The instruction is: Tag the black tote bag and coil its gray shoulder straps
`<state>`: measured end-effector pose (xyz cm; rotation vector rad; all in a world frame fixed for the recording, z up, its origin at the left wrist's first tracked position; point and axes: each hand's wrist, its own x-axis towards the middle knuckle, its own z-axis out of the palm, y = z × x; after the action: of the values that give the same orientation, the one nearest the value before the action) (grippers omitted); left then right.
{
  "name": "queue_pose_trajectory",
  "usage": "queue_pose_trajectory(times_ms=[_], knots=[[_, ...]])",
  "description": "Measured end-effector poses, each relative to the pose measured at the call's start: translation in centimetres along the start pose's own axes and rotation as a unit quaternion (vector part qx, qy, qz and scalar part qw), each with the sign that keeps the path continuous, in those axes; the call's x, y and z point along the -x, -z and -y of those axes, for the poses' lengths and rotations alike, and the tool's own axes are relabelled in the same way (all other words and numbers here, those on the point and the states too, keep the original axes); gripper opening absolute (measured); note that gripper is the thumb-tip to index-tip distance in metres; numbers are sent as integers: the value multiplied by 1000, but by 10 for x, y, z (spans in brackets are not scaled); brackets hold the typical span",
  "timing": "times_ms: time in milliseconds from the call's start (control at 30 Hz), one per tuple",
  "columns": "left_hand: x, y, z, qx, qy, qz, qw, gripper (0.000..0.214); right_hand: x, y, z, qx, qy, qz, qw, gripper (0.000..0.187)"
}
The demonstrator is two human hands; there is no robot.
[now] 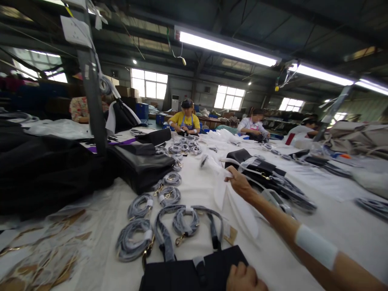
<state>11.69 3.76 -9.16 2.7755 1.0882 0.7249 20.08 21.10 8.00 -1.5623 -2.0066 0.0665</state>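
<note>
My right hand [240, 182] reaches out over the white-covered table [194, 190] and is closed on a white dust bag [233, 202] that hangs down from the fingers, blurred by motion. A white band [315, 246] wraps that forearm. My left hand [245, 278] rests at the bottom edge, fingers curled on a black handbag [188, 273] with grey straps [165, 234]. Coiled grey straps with gold clasps [133, 242] lie just left of the bag.
More coiled straps [169, 196] run up the table's middle. Black bags [139, 163] and dark fabric [42, 169] are piled at left beside a grey post [92, 93]. Another black bag [254, 163] sits beyond my right hand. Three people work at the far end.
</note>
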Motion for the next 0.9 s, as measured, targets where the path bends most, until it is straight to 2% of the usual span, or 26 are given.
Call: queue_pose_trajectory(times_ms=[100, 133, 200, 267, 333, 400, 433, 467, 533, 633, 700, 767, 800, 900], knots=[[-2, 5, -5, 4, 13, -9, 1000, 10, 61, 58, -8, -48, 35, -25, 998, 13], [1, 12, -8, 21, 22, -7, 1000, 10, 87, 74, -12, -61, 36, -25, 997, 13], [10, 34, -14, 60, 47, 9, 997, 9, 144, 98, -23, -65, 13, 17, 998, 12], [19, 57, -18, 94, 70, 21, 993, 11, 203, 113, -38, -56, -11, 113, 992, 18], [25, 74, -21, 115, 80, 30, 990, 16, 253, 124, -56, -30, -42, 218, 975, 22], [26, 82, -23, 121, 80, 38, 989, 19, 287, 136, -72, 15, -101, 303, 948, 33], [26, 83, -23, 122, 79, 41, 989, 20, 295, 141, -79, 40, -132, 333, 933, 41], [25, 83, -23, 122, 79, 43, 988, 20, 296, 146, -83, 63, -156, 353, 920, 51], [24, 80, -23, 122, 79, 41, 989, 20, 280, 153, -82, 96, -168, 368, 909, 64], [23, 77, -22, 121, 81, 38, 989, 18, 221, 141, -59, 117, -123, 339, 925, 55], [23, 76, -22, 119, 84, 39, 989, 17, 173, 115, -39, 112, -98, 299, 943, 44], [23, 75, -22, 119, 86, 44, 988, 16, 131, 78, -23, 118, -82, 243, 959, 46], [23, 74, -21, 119, 87, 48, 988, 16, 114, 58, -18, 146, -104, 205, 962, 49], [22, 73, -20, 123, 95, 60, 986, 16, 80, 4, -18, 178, -153, 181, 955, 62]])
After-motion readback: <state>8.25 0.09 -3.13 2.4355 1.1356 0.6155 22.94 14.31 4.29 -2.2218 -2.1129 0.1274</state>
